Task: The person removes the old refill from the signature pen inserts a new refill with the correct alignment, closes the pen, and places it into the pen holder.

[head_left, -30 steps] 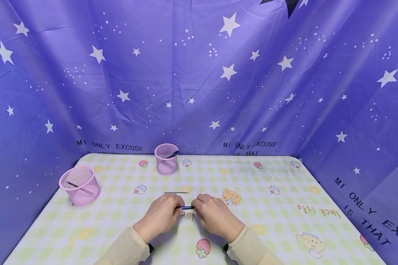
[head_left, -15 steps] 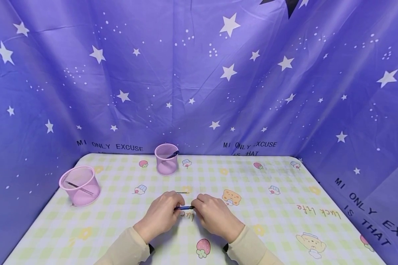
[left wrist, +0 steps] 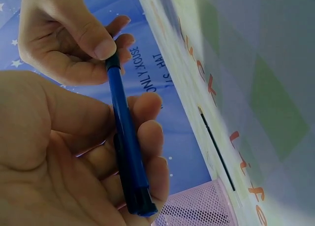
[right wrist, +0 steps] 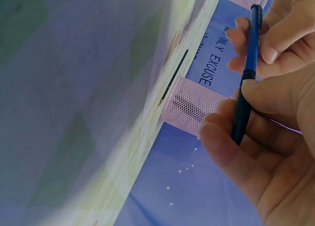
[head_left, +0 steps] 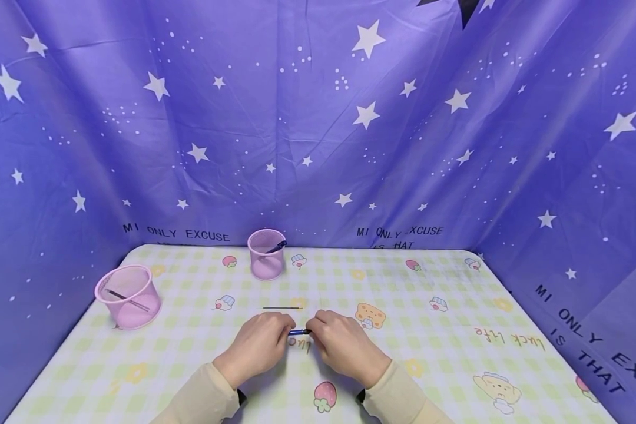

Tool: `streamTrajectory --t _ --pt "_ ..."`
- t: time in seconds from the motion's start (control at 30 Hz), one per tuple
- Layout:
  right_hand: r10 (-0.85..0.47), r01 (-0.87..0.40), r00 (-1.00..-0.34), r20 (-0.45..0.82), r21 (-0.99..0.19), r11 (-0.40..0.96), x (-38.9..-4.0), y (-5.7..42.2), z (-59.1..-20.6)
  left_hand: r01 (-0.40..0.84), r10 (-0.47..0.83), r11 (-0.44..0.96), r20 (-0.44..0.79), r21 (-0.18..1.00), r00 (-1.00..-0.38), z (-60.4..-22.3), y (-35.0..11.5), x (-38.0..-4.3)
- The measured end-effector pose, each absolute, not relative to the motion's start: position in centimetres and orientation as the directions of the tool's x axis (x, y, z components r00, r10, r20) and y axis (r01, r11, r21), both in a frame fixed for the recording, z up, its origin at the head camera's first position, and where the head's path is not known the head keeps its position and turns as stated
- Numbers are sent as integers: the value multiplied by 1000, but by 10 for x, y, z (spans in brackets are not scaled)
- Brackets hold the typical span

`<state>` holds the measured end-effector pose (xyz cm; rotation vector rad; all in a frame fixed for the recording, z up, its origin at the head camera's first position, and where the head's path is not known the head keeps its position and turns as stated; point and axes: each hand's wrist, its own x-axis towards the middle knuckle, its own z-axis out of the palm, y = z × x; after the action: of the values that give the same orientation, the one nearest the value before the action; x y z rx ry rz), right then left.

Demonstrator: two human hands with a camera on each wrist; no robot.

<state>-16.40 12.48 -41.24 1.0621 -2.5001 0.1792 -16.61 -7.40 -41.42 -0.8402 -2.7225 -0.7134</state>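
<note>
Above the table, both hands are on one ballpoint pen (head_left: pixel 299 333) with a blue barrel and a dark grip section. My left hand (head_left: pixel 262 340) holds the clip end of the barrel, its fingers curled beneath, as the left wrist view shows. The right hand (head_left: pixel 347 344) pinches the dark tip section between thumb and fingers (right wrist: pixel 221 142). The pen's blue and dark sections appear joined in the right wrist view. Just beyond the hands, a thin dark pen refill (head_left: pixel 282 307) lies on the checked tablecloth, its metal tip pointing right in the head view.
A pink mesh pen cup (head_left: pixel 265 259) with a dark blue pen in it stands at the back of the table. Another pink mesh cup (head_left: pixel 129 300), holding a thin dark stick, is at the left. A purple star-patterned curtain (head_left: pixel 318 118) encloses the table's back and sides.
The left fingers shifted forward along the pen, baring more of its barrel, then came back around it. The refill, partly covered half a second ago, shows whole again. The right hand stays in place.
</note>
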Motion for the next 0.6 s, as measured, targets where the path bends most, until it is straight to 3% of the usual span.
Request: streamTrajectory --t 0.6 --pt "-665 -715 -626 408 42 698 -165 126 -414 617 502 693 364 374 -785 -416 -76 -166"
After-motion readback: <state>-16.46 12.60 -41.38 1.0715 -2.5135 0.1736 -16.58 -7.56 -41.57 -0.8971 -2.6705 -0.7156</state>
